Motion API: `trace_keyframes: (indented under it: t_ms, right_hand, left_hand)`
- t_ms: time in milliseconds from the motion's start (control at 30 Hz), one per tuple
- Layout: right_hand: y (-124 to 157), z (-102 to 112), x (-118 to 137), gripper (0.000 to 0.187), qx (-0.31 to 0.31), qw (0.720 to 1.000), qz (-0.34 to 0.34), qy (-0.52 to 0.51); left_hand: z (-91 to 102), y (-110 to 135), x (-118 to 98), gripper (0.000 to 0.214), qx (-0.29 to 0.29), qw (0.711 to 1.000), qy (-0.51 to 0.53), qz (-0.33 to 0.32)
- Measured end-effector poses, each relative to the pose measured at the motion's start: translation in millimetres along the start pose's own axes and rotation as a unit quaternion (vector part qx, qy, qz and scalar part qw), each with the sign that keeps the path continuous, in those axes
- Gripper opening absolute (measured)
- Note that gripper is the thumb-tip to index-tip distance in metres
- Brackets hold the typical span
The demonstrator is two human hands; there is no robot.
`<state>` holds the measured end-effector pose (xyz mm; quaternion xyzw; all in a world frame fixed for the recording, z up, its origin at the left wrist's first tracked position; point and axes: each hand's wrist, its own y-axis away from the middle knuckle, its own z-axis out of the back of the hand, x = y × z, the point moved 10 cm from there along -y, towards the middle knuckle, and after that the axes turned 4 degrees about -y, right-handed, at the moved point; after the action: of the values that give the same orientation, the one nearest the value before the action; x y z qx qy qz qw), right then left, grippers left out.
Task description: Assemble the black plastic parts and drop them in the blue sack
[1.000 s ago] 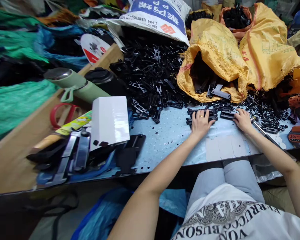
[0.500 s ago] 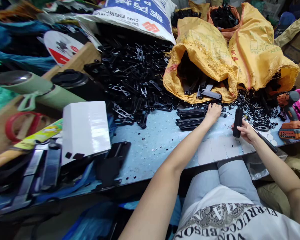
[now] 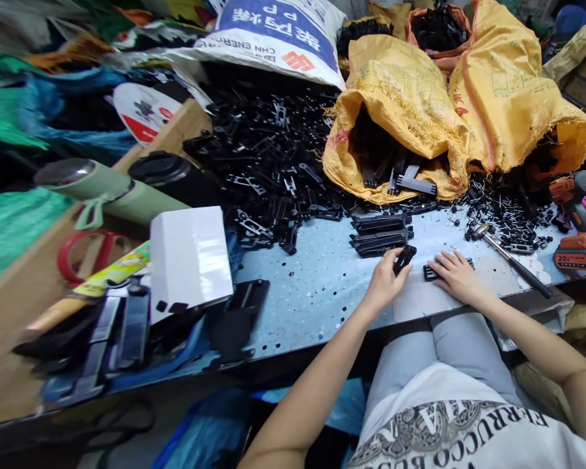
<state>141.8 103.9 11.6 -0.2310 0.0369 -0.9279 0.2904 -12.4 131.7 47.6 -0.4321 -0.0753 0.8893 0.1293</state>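
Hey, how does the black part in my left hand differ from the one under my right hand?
The left part is pinched in the left hand; the right part lies beneath the right hand. In the picture, the left part slants, while the right part runs roughly crosswise. Both are black and partly covered.

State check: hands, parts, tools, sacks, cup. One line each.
Left hand: closed on a small black part
Small black part: held, tilted
Right hand: fingers extended over a dark bar
Dark bar: on bench, partly covered
Black strips: laid in rows
Hammer: lying, unheld
Drill: unheld, battery attached
Left yellow sack: mouth open, parts showing
Right yellow sack: mouth open
Black cup: lid on
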Motion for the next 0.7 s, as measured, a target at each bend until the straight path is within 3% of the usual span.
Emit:
trace_keyframes:
  t_ms: [100,133,233,300,367,500,567,633,700]
  right_hand:
    - [-17.8,6.2,-16.2,0.041,-0.024,0.980,-0.081,-0.179]
    - [-21.6,6.2,-21.1,0.046,-0.038,0.954,-0.115,-0.273]
    - [-26.1,-4.8,-22.3,0.057,-0.052,0.835,-0.185,-0.516]
    - [-26.3,-8.1,-15.5,0.061,-0.040,0.796,-0.184,-0.575]
    - [-25.3,-0.7,-12.0,0.060,-0.031,0.812,-0.153,-0.563]
    - [-22.3,29.7,-7.9,0.053,-0.027,0.902,-0.049,-0.428]
    - [-20.6,42.0,-3.2,0.052,-0.040,0.931,-0.006,-0.362]
    - [-18.3,47.1,-0.8,0.052,-0.062,0.938,0.001,-0.340]
    - [-14.5,44.9,-2.8,0.052,-0.084,0.928,-0.025,-0.361]
  left_hand:
    - [-10.6,8.1,0.0,0.037,0.006,0.995,0.074,0.061]
    - [-16.7,9.9,-1.6,0.041,0.012,0.992,0.100,0.076]
    - [-28.1,12.4,-10.0,0.045,0.009,0.985,0.148,0.086]
    - [-22.8,12.0,-17.5,0.043,-0.026,0.988,0.138,0.063]
    - [-12.9,11.7,-27.9,0.038,-0.058,0.993,0.103,0.020]
    - [-8.7,14.2,-44.2,0.031,-0.050,0.997,0.043,-0.047]
    - [-10.2,17.1,-47.0,0.030,-0.057,0.997,0.027,-0.054]
    - [-8.7,20.2,-49.0,0.030,-0.090,0.994,0.019,-0.058]
    - [-6.2,21.8,-51.5,0.031,-0.118,0.990,0.017,-0.069]
